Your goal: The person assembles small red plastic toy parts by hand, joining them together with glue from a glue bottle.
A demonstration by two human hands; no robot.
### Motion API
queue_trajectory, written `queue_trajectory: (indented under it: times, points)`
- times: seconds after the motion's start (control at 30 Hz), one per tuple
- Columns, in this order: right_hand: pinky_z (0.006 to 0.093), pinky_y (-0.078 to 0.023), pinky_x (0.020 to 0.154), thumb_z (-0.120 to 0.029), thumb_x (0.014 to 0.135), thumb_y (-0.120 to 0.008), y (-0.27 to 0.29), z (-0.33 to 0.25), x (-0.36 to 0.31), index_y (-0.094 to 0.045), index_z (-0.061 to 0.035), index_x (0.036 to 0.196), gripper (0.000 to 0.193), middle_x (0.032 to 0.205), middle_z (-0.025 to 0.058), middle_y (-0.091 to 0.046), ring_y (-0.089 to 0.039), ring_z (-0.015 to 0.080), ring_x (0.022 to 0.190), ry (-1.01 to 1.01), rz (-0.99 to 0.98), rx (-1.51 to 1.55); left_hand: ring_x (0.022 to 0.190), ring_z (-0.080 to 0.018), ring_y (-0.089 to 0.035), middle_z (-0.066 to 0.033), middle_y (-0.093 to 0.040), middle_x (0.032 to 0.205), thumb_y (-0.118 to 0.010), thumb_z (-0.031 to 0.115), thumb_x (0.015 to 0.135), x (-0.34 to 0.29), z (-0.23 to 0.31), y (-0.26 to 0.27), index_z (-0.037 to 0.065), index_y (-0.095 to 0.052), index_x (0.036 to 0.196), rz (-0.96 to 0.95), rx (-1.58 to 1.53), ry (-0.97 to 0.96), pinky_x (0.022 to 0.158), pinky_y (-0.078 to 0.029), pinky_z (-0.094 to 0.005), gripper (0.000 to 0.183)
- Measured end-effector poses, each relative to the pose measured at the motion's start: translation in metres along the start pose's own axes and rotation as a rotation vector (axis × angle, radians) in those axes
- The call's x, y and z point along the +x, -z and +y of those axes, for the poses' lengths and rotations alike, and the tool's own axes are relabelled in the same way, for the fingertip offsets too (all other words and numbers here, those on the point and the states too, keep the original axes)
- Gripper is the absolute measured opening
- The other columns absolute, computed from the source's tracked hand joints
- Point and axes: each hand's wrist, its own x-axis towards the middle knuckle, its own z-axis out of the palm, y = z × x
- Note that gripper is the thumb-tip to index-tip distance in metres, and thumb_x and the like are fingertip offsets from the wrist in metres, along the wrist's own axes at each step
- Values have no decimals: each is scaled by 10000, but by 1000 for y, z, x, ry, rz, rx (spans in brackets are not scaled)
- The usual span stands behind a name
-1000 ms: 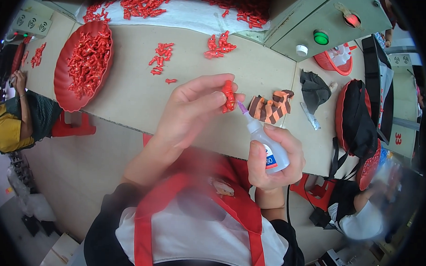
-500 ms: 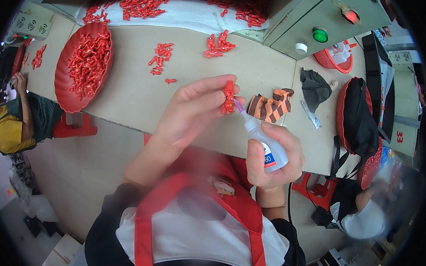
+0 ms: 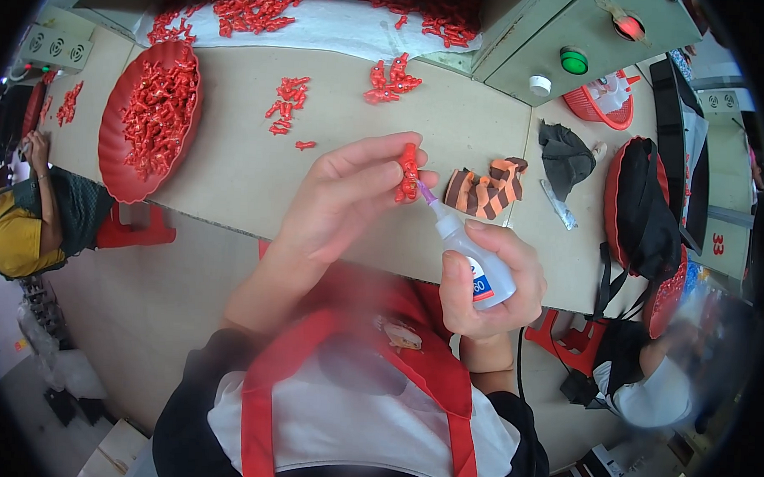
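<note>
Between the fingertips of my left hand [image 3: 350,186] a small red figurine [image 3: 409,173] is held upright over the table. My right hand [image 3: 503,286] is wrapped round a translucent squeeze bottle [image 3: 477,258] with a blue and white label. The bottle's thin purple nozzle tip [image 3: 426,192] points up and left and meets the lower right side of the figurine, or comes very close to it. Beyond my hands, several red figurines [image 3: 287,102] lie loose on the table, with another small cluster [image 3: 393,79] to their right.
A red scalloped tray [image 3: 113,154] heaped with red pieces stands at the left. Striped orange-brown cloth [image 3: 486,190], a dark cloth [image 3: 565,157] and a black bag [image 3: 643,211] lie to the right. A green machine housing [image 3: 526,53] borders the far side. Co-workers sit at both sides.
Almost nothing differs. The nozzle and bottle have shifted very slightly left and down along the figurine, and the figurine has tilted a little in my left fingers.
</note>
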Motion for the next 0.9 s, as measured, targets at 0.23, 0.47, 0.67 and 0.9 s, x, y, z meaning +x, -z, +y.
queue_trajectory:
  times: [0.23,0.47,0.67,0.9]
  points:
    - [222,-465,588,-100,709,-667,-1,-1,4,-577,42,936,282,804,126,-629,-593,146,631,-38,-47,-26,977,-258,-594,-108,-601,1030,-534,13,845,-3,2,-2,-23,-539,1141,59,137,-112,852,-469,-331,298]
    - [243,-466,547,-86,761,-610,-20,10,14,-576,47,997,273,799,108,-618,-587,148,619,-614,-7,286,992,-258,-582,-123,-591,1040,-537,4,842,-5,17,34,-36,-507,1158,175,12,-170,877,-464,-327,320]
    - [283,-469,612,-44,739,-587,-88,78,72,-572,12,877,151,813,100,-601,-590,158,676,-766,-266,435,1022,-259,-563,-135,-575,1065,-537,3,841,-13,27,54,-44,-475,1181,189,-57,-188,899,-455,-323,349]
    - [381,-493,702,-100,705,-608,-136,134,149,-623,-75,942,239,906,166,-610,-623,301,774,-32,-361,-703,1041,-257,-551,-136,-568,1077,-551,22,836,-24,33,62,-43,-466,1188,159,-104,-171,921,-440,-324,369]
